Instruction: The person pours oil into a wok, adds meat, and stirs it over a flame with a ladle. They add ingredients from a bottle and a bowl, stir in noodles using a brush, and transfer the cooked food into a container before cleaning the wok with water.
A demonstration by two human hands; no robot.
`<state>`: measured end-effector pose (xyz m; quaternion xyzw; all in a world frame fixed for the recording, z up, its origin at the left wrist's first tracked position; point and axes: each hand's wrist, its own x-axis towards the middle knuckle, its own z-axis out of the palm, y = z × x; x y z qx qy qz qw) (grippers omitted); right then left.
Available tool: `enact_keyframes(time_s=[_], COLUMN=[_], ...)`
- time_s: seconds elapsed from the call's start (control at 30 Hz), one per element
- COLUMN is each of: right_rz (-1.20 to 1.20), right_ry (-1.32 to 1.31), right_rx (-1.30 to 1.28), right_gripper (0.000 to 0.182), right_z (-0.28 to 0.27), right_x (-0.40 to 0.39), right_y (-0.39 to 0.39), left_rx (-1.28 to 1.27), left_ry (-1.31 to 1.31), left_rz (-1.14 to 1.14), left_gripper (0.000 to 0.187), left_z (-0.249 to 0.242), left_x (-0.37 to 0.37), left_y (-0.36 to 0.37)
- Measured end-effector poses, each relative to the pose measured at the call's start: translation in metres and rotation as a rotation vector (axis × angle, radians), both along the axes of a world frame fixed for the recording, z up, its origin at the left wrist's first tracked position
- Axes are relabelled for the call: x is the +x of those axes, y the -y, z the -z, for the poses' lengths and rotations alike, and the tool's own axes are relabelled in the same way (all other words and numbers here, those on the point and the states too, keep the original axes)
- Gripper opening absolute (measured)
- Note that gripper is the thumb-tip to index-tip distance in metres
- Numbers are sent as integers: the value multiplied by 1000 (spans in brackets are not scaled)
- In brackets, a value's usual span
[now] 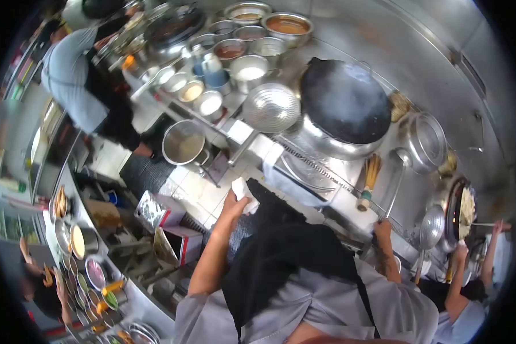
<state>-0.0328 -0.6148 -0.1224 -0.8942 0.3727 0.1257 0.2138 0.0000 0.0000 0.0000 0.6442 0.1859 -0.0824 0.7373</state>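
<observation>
- The blackened wok point(345, 109), with pale vapour over it, sits well ahead of both hands, sideways between them and closer in line with the right.
- The deep metal pot point(183, 150) stands ahead and to the left of the left hand, well apart from it.
- The metal basin point(429, 140) is ahead and to the right of the right hand, out of its touch.
- The perforated strainer point(271, 108) lies beyond the left hand, a little to its right.
- The ladle point(394, 192) runs forward from the right hand, its bowl close to the metal basin; whether these two touch I cannot tell.
- The bamboo brush point(371, 179) lies just ahead of the right hand, slightly left, untouched.
- The right hand point(382, 230) is closed around the near end of the ladle's handle; the separate fingers are too dark to make out.
- The left hand point(233, 206) is partly closed, thumb and fingers curled on the white cloth, and is seen against the floor.
- The white cloth point(245, 192) is in the left hand's grasp, bunched and poking out past the fingers.
</observation>
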Motion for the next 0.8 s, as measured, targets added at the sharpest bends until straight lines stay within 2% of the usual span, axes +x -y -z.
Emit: enact_keyframes(time_s=[0.07,0.1,0.17,0.2,0.23,0.27,0.3,0.37,0.43,0.5,0.53,0.6,0.67,0.7,0.77,0.8], right_rz=[-224,-209,-234,-106,-94,-83,-71,-84,220,349,365,377,213,219,114,87], right_ry=[30,62,363,328,330,215,99,84,368,497,522,541,781,791,744,797], right_rx=[-106,-246,-273,-278,-279,-183,-86,-112,185,362,330,293,236,232,511,481], right_gripper=[28,28,24,25,25,25,25,20,17,12,10,9,7,7,6,8], right_z=[4,-64,-53,-35,-32,-31,-29,-11,-28,-89,-106,-129,-147,-162,-201,-220], right_x=[-29,26,6,0,1,2,-1,-6,-2,14,26,37,57,75,127,157], right_y=[-59,55,22,12,15,19,22,39,35,11,-1,-21,-50,-66,-100,-116], left_rx=[83,38,255,279,526,764,759,1045,1208,1197,1242,1265,1288,1286,1280,1301], left_ry=[-3,1,-43,-52,212,481,484,260,253,176,254,245,245,225,219,336], left_rz=[20,69,211,223,203,176,185,354,459,557,559,597,627,716,811,708], left_gripper=[62,60,65,65,69,74,74,80,82,86,88,90,92,93,95,96], left_z=[-10,-6,0,16,38,50,52,51,57,49,33,43,46,28,-2,-16], left_x=[21,96,127,141,161,176,185,201,205,211,210,214,219,219,216,216], left_y=[-24,91,78,68,69,72,76,79,84,85,86,85,81,79,68,60])
